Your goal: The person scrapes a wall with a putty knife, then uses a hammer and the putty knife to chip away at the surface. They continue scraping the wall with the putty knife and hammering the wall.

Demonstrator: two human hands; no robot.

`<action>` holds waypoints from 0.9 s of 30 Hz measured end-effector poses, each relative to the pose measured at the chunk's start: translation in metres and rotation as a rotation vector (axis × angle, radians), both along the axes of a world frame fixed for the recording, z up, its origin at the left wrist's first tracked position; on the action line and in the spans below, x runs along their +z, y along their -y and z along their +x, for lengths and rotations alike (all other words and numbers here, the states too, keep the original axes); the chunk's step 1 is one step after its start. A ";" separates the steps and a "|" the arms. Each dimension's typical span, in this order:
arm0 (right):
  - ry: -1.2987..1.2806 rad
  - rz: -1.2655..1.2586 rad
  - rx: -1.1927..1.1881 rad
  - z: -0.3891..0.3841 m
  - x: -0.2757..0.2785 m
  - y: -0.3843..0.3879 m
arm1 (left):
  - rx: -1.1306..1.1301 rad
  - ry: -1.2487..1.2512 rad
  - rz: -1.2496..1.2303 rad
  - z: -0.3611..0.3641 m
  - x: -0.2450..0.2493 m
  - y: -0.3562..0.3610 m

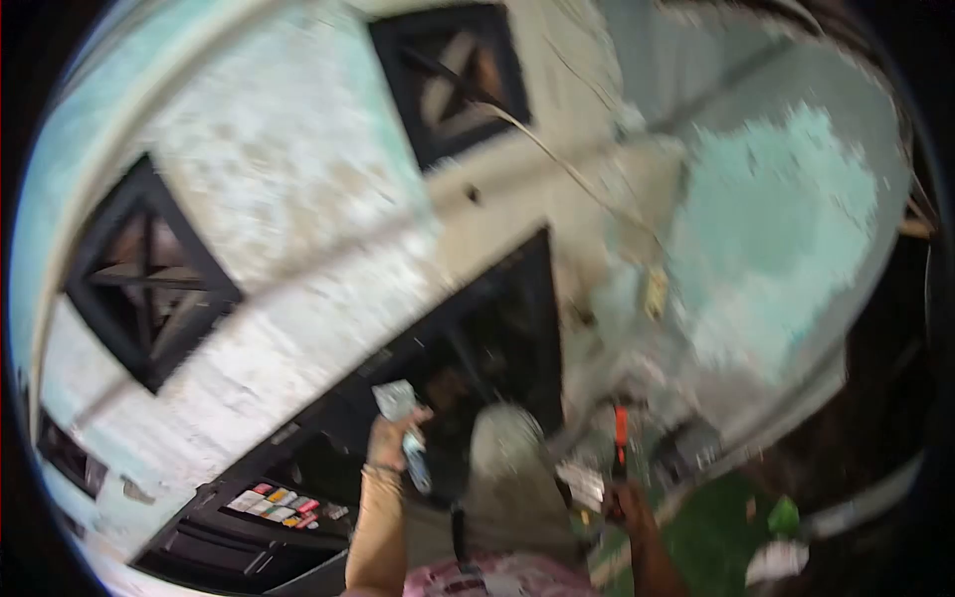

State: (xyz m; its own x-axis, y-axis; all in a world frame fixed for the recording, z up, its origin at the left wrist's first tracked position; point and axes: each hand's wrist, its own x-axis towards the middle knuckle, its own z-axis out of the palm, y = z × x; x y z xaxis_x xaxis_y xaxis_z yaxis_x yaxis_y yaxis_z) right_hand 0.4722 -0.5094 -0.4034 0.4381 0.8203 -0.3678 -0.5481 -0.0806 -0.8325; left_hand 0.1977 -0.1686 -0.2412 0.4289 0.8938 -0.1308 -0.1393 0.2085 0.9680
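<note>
My left hand point(390, 443) is closed round something with a pale, squarish clear top point(395, 400) and a light-blue lower part point(416, 466); blur hides exactly what it is. My right hand point(623, 503) grips a dark tool with an orange-red tip point(621, 426), pointing away from me. Close to that hand, on its left, lies a whitish ribbed piece point(584, 485). My knee in grey-beige trousers point(507, 448) shows between the two hands.
Ahead stands a peeling white and turquoise wall point(298, 149) with black-framed openings point(149, 274). Small colourful packets point(274, 504) lie at lower left. A cable point(567, 164) hangs to a yellowish socket block point(655, 293). Green and white items point(783, 517) lie at lower right.
</note>
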 end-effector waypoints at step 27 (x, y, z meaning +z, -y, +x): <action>0.781 -0.076 0.778 -0.030 0.161 -0.095 | 0.009 0.137 0.057 -0.058 0.108 0.010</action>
